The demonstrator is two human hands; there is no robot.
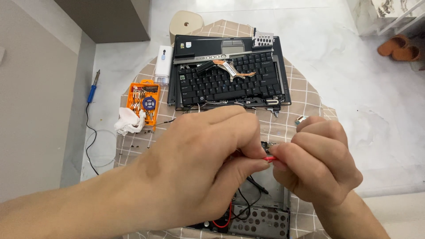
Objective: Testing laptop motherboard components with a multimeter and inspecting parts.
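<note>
i see both hands close together above the checked cloth (305,95) that covers the worktop. the left hand (208,163) has its fingers pressed together and pinches a thin red wire (269,158) between thumb and forefinger. the right hand (321,161) meets it from the other side, its fingers curled and closed on the same red wire, so the wire is held tight between the two hands, near a small dark part (267,145) just above it. i think the two grips are so close because the piece is very small and needs support on both sides.

under the hands lies an open metal chassis (261,221) with round holes, and black and red cables come up from it toward the fingers. farther away on the cloth lies the taken-apart laptop (228,73), its keyboard loose and a copper heat pipe (232,70) resting on the keys, put aside out of the way. left of it stand an orange screwdriver bit case (144,102), a crumpled white tissue (128,120) and a white bottle-like object (163,64). a soldering iron (92,90) with blue handle lies on the floor, well apart.
</note>
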